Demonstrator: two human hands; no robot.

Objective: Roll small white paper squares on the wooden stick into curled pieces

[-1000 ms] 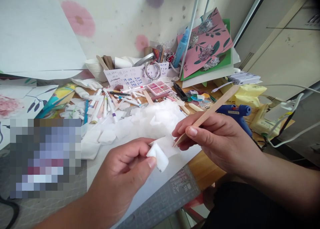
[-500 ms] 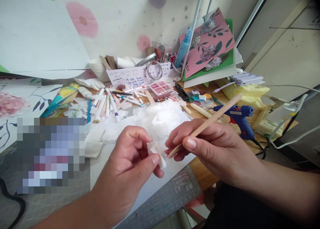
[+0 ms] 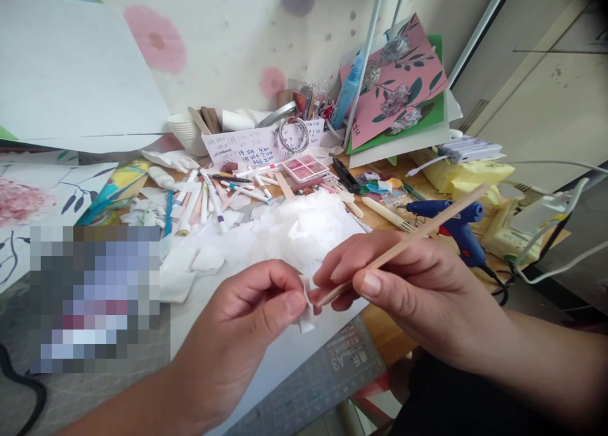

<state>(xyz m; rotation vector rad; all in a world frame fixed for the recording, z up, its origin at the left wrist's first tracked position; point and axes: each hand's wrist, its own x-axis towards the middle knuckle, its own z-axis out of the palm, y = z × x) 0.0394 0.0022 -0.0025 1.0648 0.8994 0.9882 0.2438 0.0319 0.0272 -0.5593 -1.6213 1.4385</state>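
Between the thumb and fingers of my left hand [image 3: 251,328] is a small folded piece of white tissue [image 3: 306,309], pinched at its left side. My right hand [image 3: 408,284] grips a flat wooden stick [image 3: 422,227] that slants up to the right. The stick's lower tip is close beside the tissue; whether they touch is unclear. Behind my hands lies a heap of white tissue pieces [image 3: 313,224]. Below them is a white paper sheet [image 3: 270,372] on a grey cutting mat [image 3: 313,385].
A blue glue gun [image 3: 463,233] lies at the right near a yellow packet [image 3: 446,170]. Markers [image 3: 213,198] and a pink palette [image 3: 305,168] are behind the heap. A pixelated object [image 3: 95,303] is at the left. Floral artwork [image 3: 399,87] leans at the back.
My left hand has shifted slightly right, and the tissue in it now looks narrower and turned edge-on. The wooden stick's upper end has moved right with my right hand.
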